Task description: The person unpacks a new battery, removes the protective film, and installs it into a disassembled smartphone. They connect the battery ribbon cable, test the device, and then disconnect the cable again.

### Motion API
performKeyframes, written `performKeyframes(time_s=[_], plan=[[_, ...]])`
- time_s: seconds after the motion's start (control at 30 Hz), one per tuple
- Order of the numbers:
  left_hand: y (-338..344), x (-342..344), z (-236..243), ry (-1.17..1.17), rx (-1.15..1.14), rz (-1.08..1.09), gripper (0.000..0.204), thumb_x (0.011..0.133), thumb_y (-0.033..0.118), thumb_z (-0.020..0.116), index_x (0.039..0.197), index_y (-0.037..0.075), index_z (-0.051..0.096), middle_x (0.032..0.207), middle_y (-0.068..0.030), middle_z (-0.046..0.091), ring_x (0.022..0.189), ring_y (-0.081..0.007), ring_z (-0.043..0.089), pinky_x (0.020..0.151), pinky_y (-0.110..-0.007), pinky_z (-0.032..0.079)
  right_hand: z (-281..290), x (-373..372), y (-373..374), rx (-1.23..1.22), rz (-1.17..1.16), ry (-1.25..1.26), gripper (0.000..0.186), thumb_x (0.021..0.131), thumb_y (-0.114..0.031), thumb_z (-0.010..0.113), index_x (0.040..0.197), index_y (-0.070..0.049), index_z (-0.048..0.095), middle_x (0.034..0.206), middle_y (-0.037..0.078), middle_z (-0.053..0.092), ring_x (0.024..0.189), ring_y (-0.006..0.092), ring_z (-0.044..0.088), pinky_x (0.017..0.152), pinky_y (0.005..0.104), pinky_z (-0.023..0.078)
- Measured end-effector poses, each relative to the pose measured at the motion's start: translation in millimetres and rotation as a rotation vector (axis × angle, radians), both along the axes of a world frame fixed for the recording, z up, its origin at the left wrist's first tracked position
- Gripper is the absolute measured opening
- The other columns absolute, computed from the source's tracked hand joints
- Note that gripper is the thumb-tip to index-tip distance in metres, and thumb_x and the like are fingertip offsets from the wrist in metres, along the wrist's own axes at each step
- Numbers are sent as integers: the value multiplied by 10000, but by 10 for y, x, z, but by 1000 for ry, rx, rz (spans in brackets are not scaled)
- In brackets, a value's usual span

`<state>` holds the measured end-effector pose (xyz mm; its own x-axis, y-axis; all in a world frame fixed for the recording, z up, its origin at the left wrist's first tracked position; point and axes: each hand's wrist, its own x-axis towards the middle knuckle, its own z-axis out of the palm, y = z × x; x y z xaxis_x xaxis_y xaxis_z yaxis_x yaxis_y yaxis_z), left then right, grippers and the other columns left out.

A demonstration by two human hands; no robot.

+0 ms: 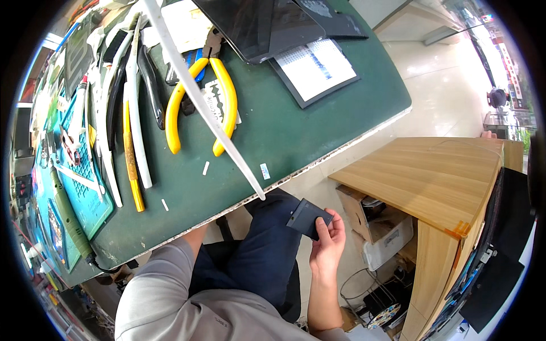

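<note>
My right hand grips a small flat black rectangular object, thumb on its face, over my lap just beside the front edge of the green-topped bench. My left forearm goes under that edge, hiding my left hand. On the bench lie yellow-handled cutters, several tweezers and picks, a teal mat with a green-handled tool, and a long thin translucent white strip reaching the front edge. At the back are black tablet-like panels and a dark-bordered white card.
A wooden cabinet stands to my right, with an open cardboard box, a white bin and cables below it. Black flat items lean along its right side. Tiled floor shows beyond the bench, with shelving at the far right.
</note>
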<state>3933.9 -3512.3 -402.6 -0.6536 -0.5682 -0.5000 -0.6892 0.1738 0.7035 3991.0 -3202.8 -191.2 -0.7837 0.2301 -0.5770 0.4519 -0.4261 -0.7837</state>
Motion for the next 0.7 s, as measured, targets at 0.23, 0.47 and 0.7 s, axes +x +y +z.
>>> performKeyframes(time_s=[0.23, 0.47, 0.7], plan=[[168, -115, -53, -23, -32, -44, 255, 1044, 252, 503, 1029, 55, 663, 873, -103, 636, 784, -244, 606, 712, -414, 511, -92, 207, 113, 65, 45, -52, 317, 985, 56, 637, 1290, -9, 578, 1060, 61, 728, 932, 121, 697, 823, 260, 555], [388, -296, -77, -31, -13, -106, 247, 1033, 251, 517, 1042, 59, 672, 897, -117, 651, 815, -265, 619, 726, -431, 515, -326, 423, 198, 55, -12, -105, 324, 981, 39, 654, 1292, -16, 581, 1063, 80, 732, 923, 149, 709, 823, 291, 578], [426, -306, -43, -38, -22, -99, 241, 1021, 250, 531, 1056, 63, 680, 921, -131, 666, 845, -286, 632, 740, -447, 518, -323, 407, 198, 19, -3, -131, 334, 964, 61, 676, 1279, 4, 579, 1055, 75, 701, 937, 150, 683, 886, 299, 561]])
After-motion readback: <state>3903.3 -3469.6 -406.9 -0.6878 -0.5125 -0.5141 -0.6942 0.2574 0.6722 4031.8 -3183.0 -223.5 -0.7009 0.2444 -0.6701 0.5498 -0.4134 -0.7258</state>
